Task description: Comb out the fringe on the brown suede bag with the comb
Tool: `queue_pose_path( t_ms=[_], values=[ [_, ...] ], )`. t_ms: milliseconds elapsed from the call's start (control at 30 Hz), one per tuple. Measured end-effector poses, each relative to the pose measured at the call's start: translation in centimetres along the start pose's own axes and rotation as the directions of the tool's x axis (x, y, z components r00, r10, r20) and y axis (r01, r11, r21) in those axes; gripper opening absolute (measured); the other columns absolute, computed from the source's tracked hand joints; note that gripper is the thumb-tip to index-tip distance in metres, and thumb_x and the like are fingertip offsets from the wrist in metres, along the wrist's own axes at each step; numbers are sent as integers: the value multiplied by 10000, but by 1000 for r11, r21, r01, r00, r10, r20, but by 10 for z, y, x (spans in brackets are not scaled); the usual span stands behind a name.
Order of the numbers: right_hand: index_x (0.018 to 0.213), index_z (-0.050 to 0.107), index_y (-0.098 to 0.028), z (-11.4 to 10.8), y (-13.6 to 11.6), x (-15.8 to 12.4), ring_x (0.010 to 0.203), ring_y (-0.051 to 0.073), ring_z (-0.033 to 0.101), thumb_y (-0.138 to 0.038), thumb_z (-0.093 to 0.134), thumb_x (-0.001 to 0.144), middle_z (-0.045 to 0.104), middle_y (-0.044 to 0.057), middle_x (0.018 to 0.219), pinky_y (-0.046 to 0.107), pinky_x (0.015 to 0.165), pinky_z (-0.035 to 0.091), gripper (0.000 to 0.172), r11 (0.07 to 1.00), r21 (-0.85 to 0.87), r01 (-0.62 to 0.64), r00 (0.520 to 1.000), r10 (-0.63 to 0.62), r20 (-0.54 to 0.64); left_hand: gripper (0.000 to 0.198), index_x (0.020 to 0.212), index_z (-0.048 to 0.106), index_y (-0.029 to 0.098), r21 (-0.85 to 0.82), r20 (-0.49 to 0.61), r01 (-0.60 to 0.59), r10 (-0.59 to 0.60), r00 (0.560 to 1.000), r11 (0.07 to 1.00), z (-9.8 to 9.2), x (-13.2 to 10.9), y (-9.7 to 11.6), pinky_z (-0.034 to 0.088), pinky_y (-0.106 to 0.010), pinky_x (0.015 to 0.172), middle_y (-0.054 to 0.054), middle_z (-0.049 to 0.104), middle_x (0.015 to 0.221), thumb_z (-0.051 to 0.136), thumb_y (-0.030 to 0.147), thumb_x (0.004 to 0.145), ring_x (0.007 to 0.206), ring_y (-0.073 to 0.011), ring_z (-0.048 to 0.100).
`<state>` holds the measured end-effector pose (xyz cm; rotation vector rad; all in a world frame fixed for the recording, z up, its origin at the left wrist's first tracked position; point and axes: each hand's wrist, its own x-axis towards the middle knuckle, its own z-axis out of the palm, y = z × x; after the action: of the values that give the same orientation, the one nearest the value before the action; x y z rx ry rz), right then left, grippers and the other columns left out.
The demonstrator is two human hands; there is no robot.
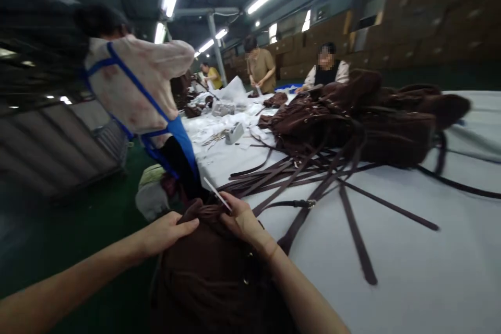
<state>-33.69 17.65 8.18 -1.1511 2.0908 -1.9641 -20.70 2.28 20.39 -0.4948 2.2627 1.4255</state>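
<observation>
Brown bag (207,271) stood directly before you at the lower middle of the view, beside the near edge of the white-covered table (430,266); what bore its weight was out of sight. Its long axis ran roughly upright, from the gathered top edge (201,211) down past the bottom of the picture. That edge lay between your two hands, both about equally near: touching your left, just beside the fingers of your right.

Your left hand (166,232) came in from the left with the forearm low and slanting, thumb laid flat over the front of the cloth and fingers hidden behind it, so the bag seemed pinched there. Your right hand (242,219) reached up from the lower right, wrist bent inward, thumb and fingers together on a thin white strip (215,192) that pointed up and to the left above the bag. Whether that hand gripped cloth too, you could not tell.

Small metal fittings (248,266) showed on the bag's right side. Beyond your right hand, loose brown straps (270,182) fanned across the table toward a heap of brown bags (321,125). A person in a blue apron (133,83) stood to the left, and others worked farther along.
</observation>
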Motion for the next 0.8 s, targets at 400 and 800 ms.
queue_pose_path(
  t_ms=[400, 800],
  values=[
    [1145, 477, -176, 98, -24, -98, 593, 195, 619, -307, 238, 960, 651, 72, 731, 289, 551, 444, 329, 892, -390, -228, 938, 308, 157, 618, 683, 680, 136, -231, -307, 109, -178, 935, 967, 26, -48, -186, 445, -282, 585, -85, 678, 668, 500, 718, 783, 667, -233, 627],
    [1269, 444, -192, 103, 21, -92, 816, 262, 702, -66, 431, 843, 701, 119, 908, 335, 670, 525, 445, 586, -810, -29, 772, 528, 354, 542, 761, 672, 127, -96, -212, 62, -82, 974, 993, 39, -51, -188, 430, -273, 625, -74, 681, 799, 519, 643, 820, 711, -209, 587]
  ],
)
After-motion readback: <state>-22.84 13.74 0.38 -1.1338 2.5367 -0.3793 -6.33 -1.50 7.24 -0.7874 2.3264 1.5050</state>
